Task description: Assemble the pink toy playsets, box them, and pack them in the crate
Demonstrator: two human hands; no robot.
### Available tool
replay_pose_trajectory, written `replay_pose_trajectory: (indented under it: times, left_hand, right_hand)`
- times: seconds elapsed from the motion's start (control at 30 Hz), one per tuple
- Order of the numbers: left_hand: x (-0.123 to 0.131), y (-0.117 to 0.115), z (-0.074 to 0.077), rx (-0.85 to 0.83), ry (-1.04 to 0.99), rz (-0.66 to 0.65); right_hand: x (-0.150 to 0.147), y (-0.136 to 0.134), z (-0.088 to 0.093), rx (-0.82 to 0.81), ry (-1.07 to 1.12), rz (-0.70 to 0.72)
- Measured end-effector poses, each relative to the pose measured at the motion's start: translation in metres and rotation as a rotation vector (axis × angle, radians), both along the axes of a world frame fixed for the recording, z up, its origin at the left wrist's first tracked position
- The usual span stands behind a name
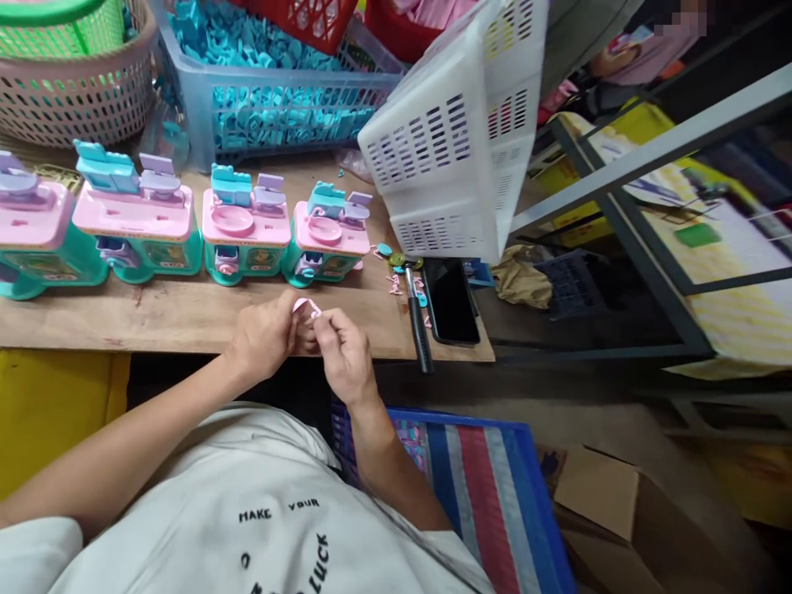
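Above the front edge of the wooden bench, both of my hands grip a small pink plastic part [303, 304] with a curved rim. My left hand [263, 334] is closed round one side of it, and my fingers hide most of its shape. With thumb and forefinger, my right hand [346, 351] pinches the other side. Just behind stand several toy kitchen sets in a row. The two nearest my hands, a toy kitchen [246, 235] and a smaller-looking toy kitchen [331, 239], carry pink oval basins; a wider toy kitchen [137, 223] shows bare slots in its pink top.
A black-handled tool [418, 330] and a phone [451, 301] lie right of my hands, beside small loose parts [394, 285]. A white basket [433, 157] leans behind them. A crate of blue parts [290, 91] stands at the back. A cardboard box [597, 495] sits lower right.
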State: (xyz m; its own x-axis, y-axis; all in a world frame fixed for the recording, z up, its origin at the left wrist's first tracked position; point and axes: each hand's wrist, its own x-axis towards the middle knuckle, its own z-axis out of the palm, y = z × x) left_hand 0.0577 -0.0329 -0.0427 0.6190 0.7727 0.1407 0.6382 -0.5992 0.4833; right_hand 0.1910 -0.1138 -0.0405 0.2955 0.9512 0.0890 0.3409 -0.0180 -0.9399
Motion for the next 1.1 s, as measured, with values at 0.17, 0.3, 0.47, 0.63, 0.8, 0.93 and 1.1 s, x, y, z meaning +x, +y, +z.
replay_pose_trajectory:
  times: [0.17,0.3,0.47,0.63,0.8,0.93,1.1]
  left_hand:
    - [-0.006,0.001,-0.01,0.202,-0.14,-0.093]
    - [-0.009,0.001,-0.011,0.34,-0.233,-0.155]
    - [-0.01,0.001,-0.009,0.387,-0.262,-0.186]
    - [-0.012,0.006,-0.008,0.268,-0.116,-0.256]
    - [-0.01,0.01,-0.005,0.152,-0.015,-0.303]
    - [-0.009,0.011,-0.003,0.182,-0.114,-0.355]
    - [-0.009,0.009,0.0,0.191,-0.271,-0.36]
  right_hand:
    - [-0.018,0.003,0.007,0.033,0.037,0.004]
    - [-0.019,0.002,0.008,0.04,0.003,0.011]
    - [-0.014,0.002,0.007,0.114,-0.254,-0.008]
    - [-0.002,0.006,0.004,0.242,-0.819,-0.047]
    - [0.015,0.009,0.004,0.197,-0.811,0.084]
    - [0.019,0.011,0.006,-0.019,-0.061,0.229]
    - [0.019,0.014,0.008,-0.232,0.735,0.325]
